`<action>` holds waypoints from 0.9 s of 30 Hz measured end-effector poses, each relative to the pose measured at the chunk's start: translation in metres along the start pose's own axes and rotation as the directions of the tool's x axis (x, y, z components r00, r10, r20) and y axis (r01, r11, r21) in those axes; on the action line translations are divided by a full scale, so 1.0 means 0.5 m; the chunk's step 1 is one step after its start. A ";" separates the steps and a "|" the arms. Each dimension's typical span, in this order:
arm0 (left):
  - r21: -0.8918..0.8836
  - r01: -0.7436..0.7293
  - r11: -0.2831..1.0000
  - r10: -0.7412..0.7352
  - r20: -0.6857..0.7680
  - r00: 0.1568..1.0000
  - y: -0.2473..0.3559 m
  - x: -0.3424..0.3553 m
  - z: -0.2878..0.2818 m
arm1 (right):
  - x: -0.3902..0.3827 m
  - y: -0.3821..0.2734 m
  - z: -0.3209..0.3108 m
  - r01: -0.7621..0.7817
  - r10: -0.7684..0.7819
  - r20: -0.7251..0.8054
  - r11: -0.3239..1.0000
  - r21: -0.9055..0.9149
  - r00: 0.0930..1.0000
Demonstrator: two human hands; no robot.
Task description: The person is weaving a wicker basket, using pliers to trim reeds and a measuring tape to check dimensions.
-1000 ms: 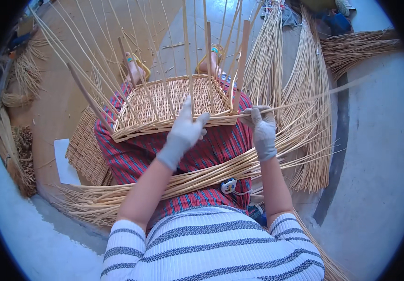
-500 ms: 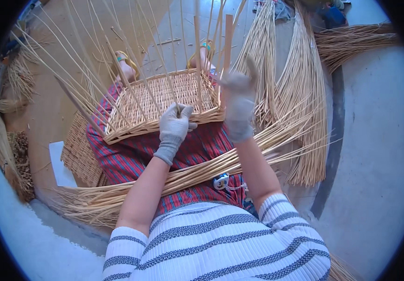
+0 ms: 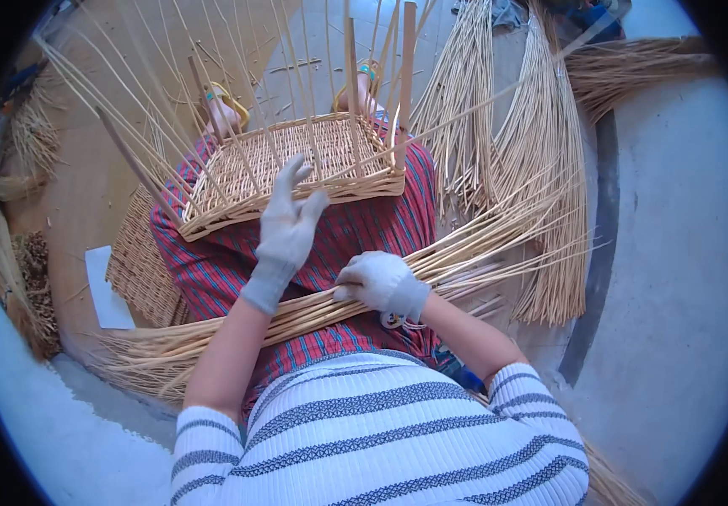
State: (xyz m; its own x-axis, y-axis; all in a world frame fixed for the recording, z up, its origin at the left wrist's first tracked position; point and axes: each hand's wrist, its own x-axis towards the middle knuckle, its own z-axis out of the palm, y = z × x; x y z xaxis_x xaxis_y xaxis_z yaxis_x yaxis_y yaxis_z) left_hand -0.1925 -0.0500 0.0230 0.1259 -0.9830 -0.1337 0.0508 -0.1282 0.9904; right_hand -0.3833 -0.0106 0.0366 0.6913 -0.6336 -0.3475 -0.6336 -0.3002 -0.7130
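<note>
A wicker basket (image 3: 288,152) with a low woven wall rests tilted on my knees, its long upright stakes fanning outward. My left hand (image 3: 286,228), in a pale glove, is raised at the near wall with its fingers spread, holding nothing. Across my lap lies a bundle of wicker rods (image 3: 318,314). My right hand (image 3: 378,282), gloved too, rests on this bundle, fingers curled down onto the upper rods; their tips are partly hidden. A slanting rod (image 3: 457,121) reaches out past the basket's right corner post.
Long bundles of loose rods (image 3: 541,169) lie on the floor to the right, a darker bundle (image 3: 634,72) behind them. Left of my knees are a woven panel (image 3: 146,261) and a white sheet (image 3: 109,291). A tape measure (image 3: 392,320) is partly covered by my right hand.
My right hand has come down from the basket's right corner to the rods on my lap. The left hand has let go at the rim and opened. The basket has shifted slightly.
</note>
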 end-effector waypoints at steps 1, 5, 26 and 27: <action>0.136 -0.117 0.984 0.111 0.046 0.993 0.016 -0.025 -0.029 | 0.004 0.007 -0.005 -0.091 0.089 -0.039 0.994 -0.063 0.995; 0.735 -0.505 0.452 0.222 0.456 0.862 0.073 -0.078 -0.191 | 0.004 0.061 -0.071 -0.221 0.168 -0.444 0.973 -0.072 0.880; 0.884 -0.419 0.209 0.532 0.257 0.807 -0.062 0.015 -0.218 | -0.031 -0.008 -0.068 0.470 0.380 -0.894 0.761 0.447 0.236; 0.879 -0.434 0.197 0.550 0.267 0.791 -0.070 0.017 -0.222 | -0.030 -0.014 -0.055 0.470 0.367 -0.904 0.773 0.426 0.218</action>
State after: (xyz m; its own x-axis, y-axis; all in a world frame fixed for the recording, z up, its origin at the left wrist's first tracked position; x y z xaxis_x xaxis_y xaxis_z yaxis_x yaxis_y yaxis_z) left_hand -0.0835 -0.0393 -0.0165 -0.1374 -0.8835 0.4478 -0.9157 0.2857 0.2827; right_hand -0.3989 -0.0187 0.0635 -0.3959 -0.8931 0.2137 -0.0169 -0.2256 -0.9741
